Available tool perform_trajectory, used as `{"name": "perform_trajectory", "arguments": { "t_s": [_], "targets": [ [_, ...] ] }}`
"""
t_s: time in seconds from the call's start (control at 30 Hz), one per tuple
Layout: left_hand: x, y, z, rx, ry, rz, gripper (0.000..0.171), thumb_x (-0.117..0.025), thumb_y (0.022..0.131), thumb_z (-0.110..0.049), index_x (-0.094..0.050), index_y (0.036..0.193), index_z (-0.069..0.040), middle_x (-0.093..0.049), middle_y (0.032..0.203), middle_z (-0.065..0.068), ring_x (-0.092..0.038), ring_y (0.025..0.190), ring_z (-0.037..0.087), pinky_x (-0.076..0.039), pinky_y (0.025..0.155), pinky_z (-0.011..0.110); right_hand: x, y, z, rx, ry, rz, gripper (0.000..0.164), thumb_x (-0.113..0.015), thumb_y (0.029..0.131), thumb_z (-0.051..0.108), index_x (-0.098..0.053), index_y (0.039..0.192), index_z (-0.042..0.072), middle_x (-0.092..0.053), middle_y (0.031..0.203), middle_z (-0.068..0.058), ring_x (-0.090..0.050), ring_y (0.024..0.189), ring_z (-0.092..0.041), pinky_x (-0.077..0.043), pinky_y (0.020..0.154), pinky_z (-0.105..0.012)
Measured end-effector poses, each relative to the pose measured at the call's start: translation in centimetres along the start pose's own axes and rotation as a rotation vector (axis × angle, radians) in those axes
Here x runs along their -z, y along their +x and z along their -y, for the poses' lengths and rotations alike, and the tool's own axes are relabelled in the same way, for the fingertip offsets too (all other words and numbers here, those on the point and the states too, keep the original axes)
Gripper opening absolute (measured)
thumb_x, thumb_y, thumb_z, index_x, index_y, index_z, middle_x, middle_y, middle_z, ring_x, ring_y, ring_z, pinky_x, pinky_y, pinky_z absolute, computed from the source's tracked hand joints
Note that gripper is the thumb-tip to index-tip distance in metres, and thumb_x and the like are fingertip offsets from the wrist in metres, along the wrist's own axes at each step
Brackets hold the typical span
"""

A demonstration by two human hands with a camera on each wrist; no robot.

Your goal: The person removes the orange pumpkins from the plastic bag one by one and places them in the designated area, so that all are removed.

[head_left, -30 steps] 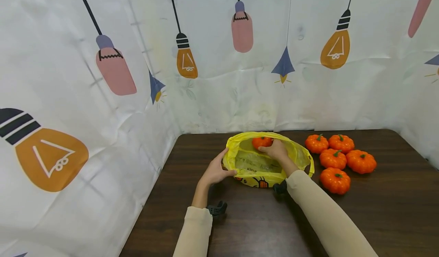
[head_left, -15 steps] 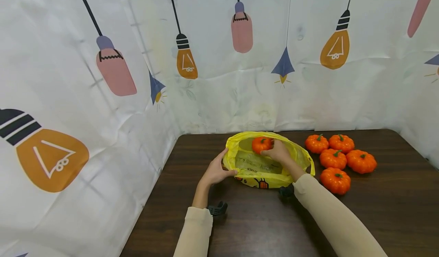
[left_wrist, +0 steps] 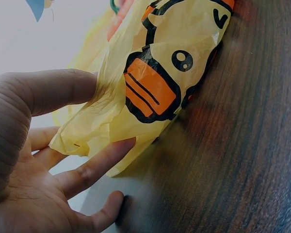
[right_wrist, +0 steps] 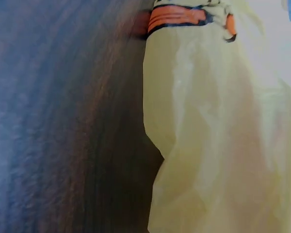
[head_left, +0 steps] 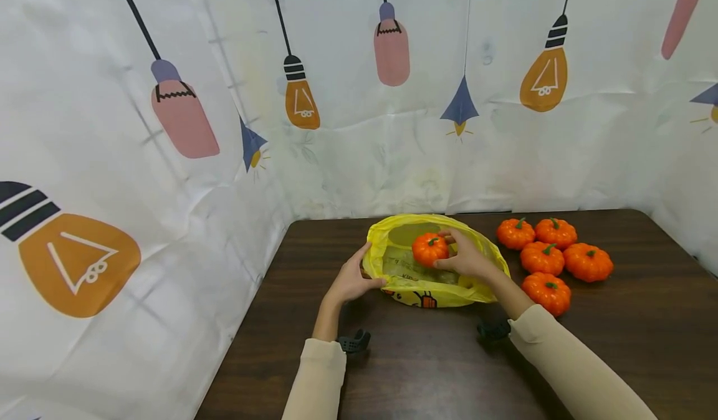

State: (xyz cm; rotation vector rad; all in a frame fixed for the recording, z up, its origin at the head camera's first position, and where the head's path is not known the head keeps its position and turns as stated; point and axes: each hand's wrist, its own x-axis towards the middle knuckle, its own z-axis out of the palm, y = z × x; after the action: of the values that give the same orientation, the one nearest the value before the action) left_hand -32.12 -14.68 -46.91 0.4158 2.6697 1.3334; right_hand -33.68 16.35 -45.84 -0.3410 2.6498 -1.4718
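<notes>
A yellow plastic bag (head_left: 443,295) with a printed cartoon duck face lies on the table, its mouth spread wide. At its left edge my left hand (head_left: 351,279) holds the rim; in the left wrist view the thumb (left_wrist: 63,92) presses the thin plastic and the other fingers spread behind and below. Within the bag's mouth, my right hand (head_left: 468,258) grips a small orange pumpkin (head_left: 429,250) with a green stem from its right side. The right wrist view shows the bag wall (right_wrist: 199,121), which hides the hand there.
Several more orange pumpkins (head_left: 541,258) sit grouped on the dark wooden table (head_left: 426,364), right of the bag. Behind and to the left hangs a white sheet (head_left: 359,164) printed with lamps and bulbs.
The right hand and its pumpkin have come up and toward me within the bag's mouth, and the right forearm has shifted right. My left hand stays on the rim.
</notes>
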Motion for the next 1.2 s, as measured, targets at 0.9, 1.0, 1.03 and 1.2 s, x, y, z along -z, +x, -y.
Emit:
{"name": "perform_trajectory", "arguments": {
  "t_s": [0.9, 1.0, 1.03, 1.2],
  "targets": [
    [0.0, -0.1, -0.2, -0.006, 0.003, -0.001, 0.101, -0.084, 0.084, -0.033, -0.024, 0.165, -0.022, -0.031, 0.167, 0.012, -0.062, 0.115, 0.028, -0.051, 0.099, 0.051, 3.5, -7.8, 1.5, 0.079, 0.16, -0.034, 0.077, -0.08, 0.09, 0.023, -0.037, 0.154, 0.018, -0.035, 0.152, -0.027, -0.063, 0.106, -0.034, -0.058, 0.077, -0.038],
    [0.0, 0.0, -0.1, -0.008, 0.0, 0.0, 0.101, -0.084, 0.085, -0.034, -0.024, 0.165, -0.022, -0.03, 0.168, 0.012, -0.06, 0.124, 0.032, -0.05, 0.102, 0.053, 4.2, -8.7, 1.5, 0.083, 0.158, -0.055, 0.078, -0.08, 0.09, 0.023, -0.036, 0.155, 0.017, -0.036, 0.153, -0.027, -0.062, 0.106, -0.034, -0.058, 0.076, -0.035],
    [0.1, 0.0, -0.1, -0.01, 0.001, 0.001, 0.101, -0.084, 0.085, -0.034, -0.024, 0.165, -0.022, -0.03, 0.168, 0.013, -0.059, 0.126, 0.033, -0.049, 0.103, 0.054, 4.4, -9.0, 1.4, 0.082, 0.152, -0.063, 0.077, -0.08, 0.091, 0.023, -0.036, 0.155, 0.017, -0.036, 0.153, -0.026, -0.062, 0.107, -0.035, -0.059, 0.075, -0.034],
    [0.2, -0.1, 0.1, -0.017, 0.009, 0.001, 0.102, -0.085, 0.084, -0.034, -0.024, 0.165, -0.021, -0.03, 0.167, 0.013, -0.054, 0.132, 0.035, -0.047, 0.105, 0.055, 5.6, -10.4, 0.8, 0.073, 0.147, -0.093, 0.077, -0.077, 0.093, 0.022, -0.033, 0.156, 0.014, -0.034, 0.154, -0.027, -0.06, 0.111, -0.031, -0.059, 0.074, -0.033]
  ]
}}
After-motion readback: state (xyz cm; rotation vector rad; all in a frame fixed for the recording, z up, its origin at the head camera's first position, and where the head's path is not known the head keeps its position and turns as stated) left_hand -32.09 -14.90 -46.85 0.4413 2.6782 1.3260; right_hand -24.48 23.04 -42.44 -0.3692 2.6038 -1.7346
